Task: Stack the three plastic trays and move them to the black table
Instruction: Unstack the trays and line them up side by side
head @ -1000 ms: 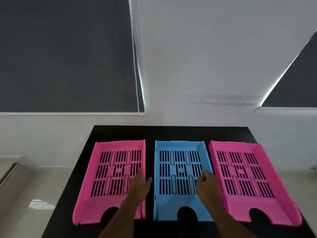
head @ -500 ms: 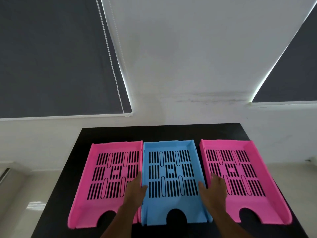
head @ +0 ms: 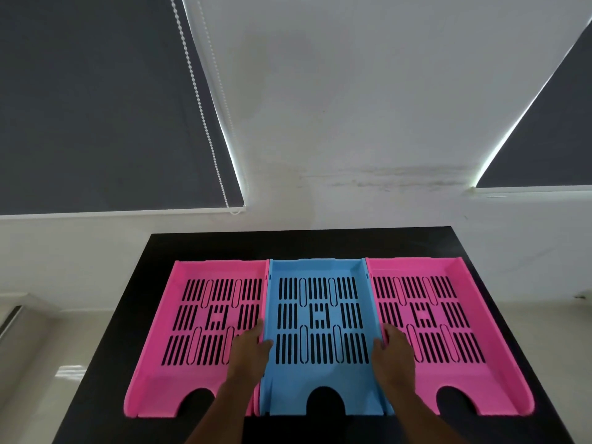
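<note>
Three slotted plastic trays lie side by side on the black table (head: 320,245). The blue tray (head: 320,376) is in the middle, with a pink tray (head: 179,379) on its left and another pink tray (head: 464,376) on its right, and their side walls touch. My left hand (head: 250,354) clasps the blue tray's left wall, its thumb over the rim and its fingers on the left pink tray's side. My right hand (head: 394,354) clasps the blue tray's right wall in the same way. All three trays rest flat.
A white wall with two dark roller blinds and a bead cord (head: 205,123) rises behind the table. Pale floor shows to the left and right of the table. The table's far strip behind the trays is bare black.
Both hands slid outward from the blue tray's floor onto its side walls. The blue tray shifted left against the left pink tray, and the gaps between the trays closed.
</note>
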{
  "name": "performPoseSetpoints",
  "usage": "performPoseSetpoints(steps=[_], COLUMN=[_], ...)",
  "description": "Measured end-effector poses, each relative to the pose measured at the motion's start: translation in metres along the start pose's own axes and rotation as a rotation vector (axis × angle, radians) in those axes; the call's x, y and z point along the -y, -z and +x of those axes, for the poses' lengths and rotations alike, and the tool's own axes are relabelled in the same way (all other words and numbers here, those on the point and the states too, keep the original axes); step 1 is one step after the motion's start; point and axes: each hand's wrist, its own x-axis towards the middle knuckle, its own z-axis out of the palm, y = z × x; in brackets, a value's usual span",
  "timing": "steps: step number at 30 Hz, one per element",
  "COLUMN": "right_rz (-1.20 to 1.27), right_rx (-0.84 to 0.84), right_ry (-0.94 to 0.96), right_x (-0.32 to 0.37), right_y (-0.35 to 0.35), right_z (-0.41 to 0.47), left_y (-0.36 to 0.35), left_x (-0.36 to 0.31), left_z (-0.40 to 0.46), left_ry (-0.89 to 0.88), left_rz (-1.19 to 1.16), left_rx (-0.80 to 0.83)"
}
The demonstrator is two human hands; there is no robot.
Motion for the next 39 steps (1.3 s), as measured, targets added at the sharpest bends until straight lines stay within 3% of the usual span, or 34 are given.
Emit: performPoseSetpoints(steps=[16,39], right_rz=[-0.103,-0.11], right_rx=[0.003,0.037], right_ry=[-0.027,-0.009], right_x=[0.0,0.046], right_y=[-0.001,-0.012], right_z=[0.014,0.1], left_y=[-0.004,-0.004], left_x=[0.008,-0.044], left_z=[0.016,0.108], left_ry=[-0.046,-0.053], left_rz=[-0.01,0.029], left_rx=[-0.023,-0.025])
